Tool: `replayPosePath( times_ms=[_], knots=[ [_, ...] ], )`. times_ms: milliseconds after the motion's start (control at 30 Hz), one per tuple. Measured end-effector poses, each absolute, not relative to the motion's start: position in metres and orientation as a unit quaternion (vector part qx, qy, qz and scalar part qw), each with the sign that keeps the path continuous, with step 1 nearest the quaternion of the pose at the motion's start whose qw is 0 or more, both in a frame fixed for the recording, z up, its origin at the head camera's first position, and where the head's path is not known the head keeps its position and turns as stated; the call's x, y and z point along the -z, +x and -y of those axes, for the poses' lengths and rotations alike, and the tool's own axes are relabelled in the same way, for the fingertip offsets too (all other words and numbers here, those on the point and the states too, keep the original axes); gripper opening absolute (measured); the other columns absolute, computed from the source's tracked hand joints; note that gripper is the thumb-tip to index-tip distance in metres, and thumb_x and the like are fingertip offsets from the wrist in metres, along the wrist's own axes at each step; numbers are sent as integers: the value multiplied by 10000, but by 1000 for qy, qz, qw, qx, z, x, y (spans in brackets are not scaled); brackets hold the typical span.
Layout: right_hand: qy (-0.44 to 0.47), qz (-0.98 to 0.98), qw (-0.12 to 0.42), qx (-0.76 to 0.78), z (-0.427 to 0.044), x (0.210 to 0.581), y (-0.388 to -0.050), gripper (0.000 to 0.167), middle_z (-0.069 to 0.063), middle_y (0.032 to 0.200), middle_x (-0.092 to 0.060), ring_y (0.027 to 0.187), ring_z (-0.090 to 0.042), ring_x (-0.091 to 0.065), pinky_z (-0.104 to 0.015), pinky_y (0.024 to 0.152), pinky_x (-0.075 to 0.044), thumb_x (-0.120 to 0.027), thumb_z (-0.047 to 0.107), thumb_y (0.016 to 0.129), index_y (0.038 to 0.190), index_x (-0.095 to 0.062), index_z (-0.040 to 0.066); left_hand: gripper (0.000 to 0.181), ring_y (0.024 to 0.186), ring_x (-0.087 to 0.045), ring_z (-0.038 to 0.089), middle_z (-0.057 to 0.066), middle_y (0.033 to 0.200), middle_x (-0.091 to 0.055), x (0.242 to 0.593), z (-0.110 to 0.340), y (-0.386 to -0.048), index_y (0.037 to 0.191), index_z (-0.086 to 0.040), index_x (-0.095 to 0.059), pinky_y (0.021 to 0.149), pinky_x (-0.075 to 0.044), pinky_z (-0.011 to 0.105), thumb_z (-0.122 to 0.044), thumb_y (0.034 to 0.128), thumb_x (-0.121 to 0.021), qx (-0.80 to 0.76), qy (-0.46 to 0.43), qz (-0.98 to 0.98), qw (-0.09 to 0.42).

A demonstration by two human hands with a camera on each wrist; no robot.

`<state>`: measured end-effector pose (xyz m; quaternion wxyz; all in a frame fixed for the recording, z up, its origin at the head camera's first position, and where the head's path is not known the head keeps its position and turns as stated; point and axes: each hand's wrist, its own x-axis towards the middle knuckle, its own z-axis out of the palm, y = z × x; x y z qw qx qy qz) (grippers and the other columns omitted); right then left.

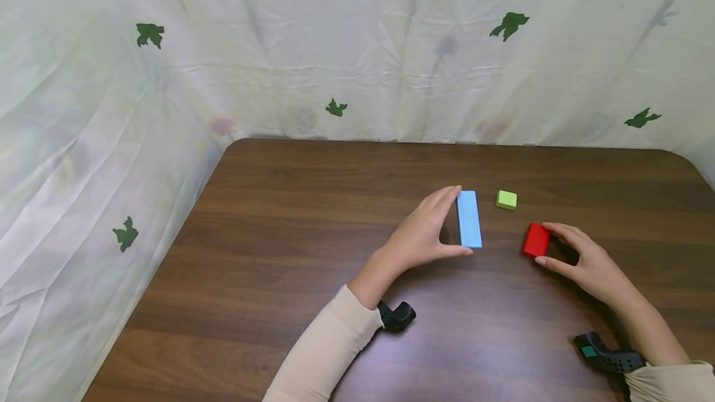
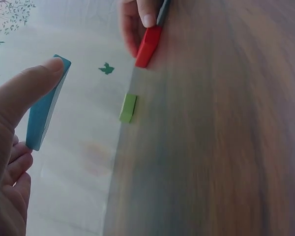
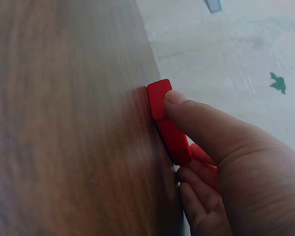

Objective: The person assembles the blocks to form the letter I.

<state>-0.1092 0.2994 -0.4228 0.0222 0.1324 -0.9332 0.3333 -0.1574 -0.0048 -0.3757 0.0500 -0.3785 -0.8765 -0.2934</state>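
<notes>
My left hand (image 1: pixel 420 232) pinches a long blue block (image 1: pixel 469 219) at its two ends, thumb at the near end and fingers at the far end. In the left wrist view the blue block (image 2: pixel 45 110) looks raised off the table. My right hand (image 1: pixel 594 265) holds a red block (image 1: pixel 536 240) between thumb and fingers, to the right of the blue one. The right wrist view shows the red block (image 3: pixel 173 137) at the table surface, with the thumb on its end. A small green block (image 1: pixel 506 200) lies behind and between the two hands, touched by neither.
The brown wooden table (image 1: pixel 268 216) reaches back to a pale curtain (image 1: pixel 380 48) with green leaf-like shapes. Another curtain stretch hangs along the left side. Black wrist devices (image 1: pixel 396 316) sit on both wrists, close above the table.
</notes>
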Motion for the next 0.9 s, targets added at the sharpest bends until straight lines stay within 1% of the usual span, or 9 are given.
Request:
replayPosePath(
  times_ms=[100, 300, 500, 667, 800, 900],
  knots=[
    [132, 931, 19, -339, -300, 422, -109, 652, -200, 1253, -406, 1078, -381, -382, -557, 806, -327, -707, 224, 784, 1321, -398, 20, 972, 1305, -222, 155, 60, 1417, -286, 376, 14, -156, 1407, -30, -217, 1040, -169, 225, -441, 696, -737, 288, -382, 877, 55],
    [130, 931, 14, -341, -299, 422, -109, 655, -200, 1250, -403, 1083, -405, -392, -561, 801, -332, -710, 221, 781, 1318, -397, 14, 973, 1306, -220, 149, 60, 1419, -289, 379, 30, -154, 1409, -30, -218, 1043, -169, 236, -431, 694, -743, 283, -373, 882, 49],
    [131, 931, 17, -340, -299, 422, -108, 658, -188, 1254, -404, 1085, -400, -385, -557, 812, -330, -713, 219, 778, 1323, -398, 28, 960, 1307, -219, 153, 70, 1421, -286, 385, 42, -155, 1409, -32, -221, 1046, -177, 256, -409, 700, -747, 290, -364, 885, 28],
    [135, 928, 17, -347, -300, 423, -109, 663, -212, 1256, -394, 1084, -421, -373, -598, 801, -325, -710, 213, 782, 1329, -389, 20, 963, 1305, -223, 160, 63, 1423, -280, 394, 47, -158, 1413, -44, -217, 1043, -195, 272, -417, 698, -745, 302, -347, 888, 1],
    [131, 930, 16, -343, -299, 423, -109, 664, -199, 1257, -398, 1080, -412, -386, -574, 804, -330, -713, 217, 778, 1327, -393, 23, 962, 1300, -237, 173, 69, 1421, -283, 399, 50, -160, 1410, -40, -225, 1038, -215, 289, -414, 695, -748, 309, -334, 890, -13],
    [133, 928, 17, -347, -299, 422, -108, 663, -204, 1255, -396, 1090, -416, -385, -577, 809, -328, -718, 203, 773, 1322, -396, 18, 959, 1296, -247, 179, 78, 1416, -289, 403, 52, -162, 1406, -32, -233, 1036, -222, 294, -405, 693, -753, 311, -330, 891, -17]
  ],
)
